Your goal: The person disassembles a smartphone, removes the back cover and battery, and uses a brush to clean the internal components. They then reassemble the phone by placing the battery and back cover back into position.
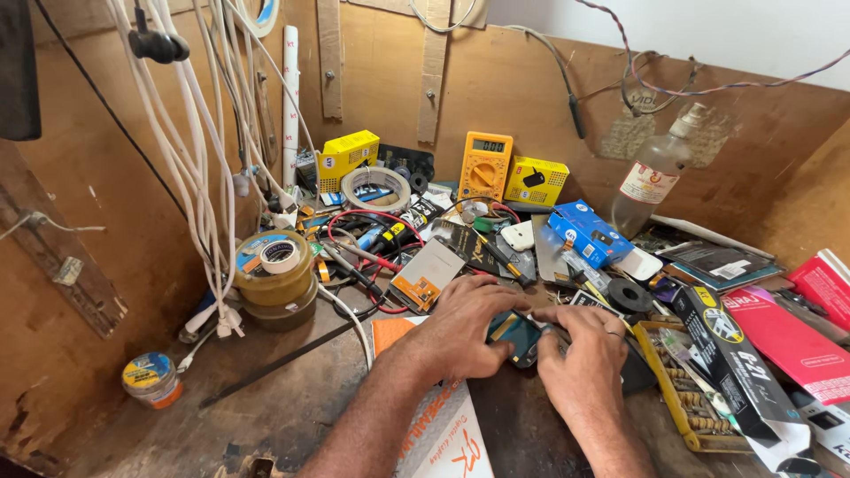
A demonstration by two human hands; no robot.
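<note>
Both my hands rest on the cluttered wooden workbench [266, 389] around a small dark phone-like device [518, 336] with a teal and yellow patch showing. My left hand [465, 332] lies over its left side, fingers curled onto it. My right hand [584, 354], with a ring on one finger, presses on its right side. Most of the device is hidden under the fingers. An orange and white printed box [443, 434] lies under my left forearm.
A yellow multimeter [484, 165] stands at the back beside yellow boxes [536, 181]. A blue box [589, 232], clear spray bottle [651, 177], tape rolls [276, 274], red and black probe wires [372, 239], white cables [199, 133] hanging left, black and red packages [753, 363] at right.
</note>
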